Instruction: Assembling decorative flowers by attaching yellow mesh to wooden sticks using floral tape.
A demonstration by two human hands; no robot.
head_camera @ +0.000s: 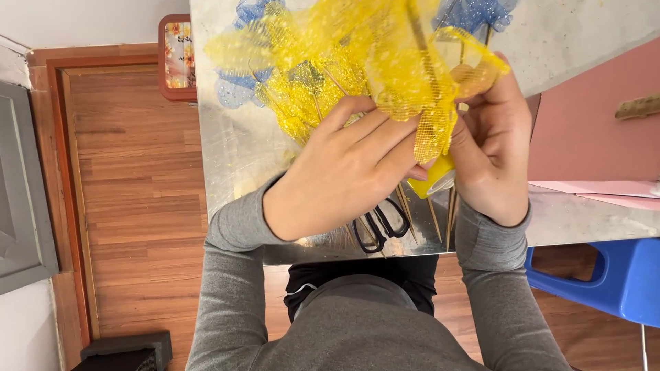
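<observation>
Both hands are meeting near the middle of the frame, and they are closing on the same piece of yellow glitter mesh. The left hand is lying flat over it with long fingers pressed together, pointing to the right. The right hand is coming from the right side, and its thumb and fingers are pinching the mesh where it is hanging down as a narrow strip. So the mesh is standing mostly above the grip, spreading toward the upper centre of the frame, with its long folds running up and left. Below the hands, a yellow tape roll is peeking out. Black scissors and thin wooden sticks are lying on the shiny metal table, toward the lower centre. Blue mesh flowers are resting in the upper left.
</observation>
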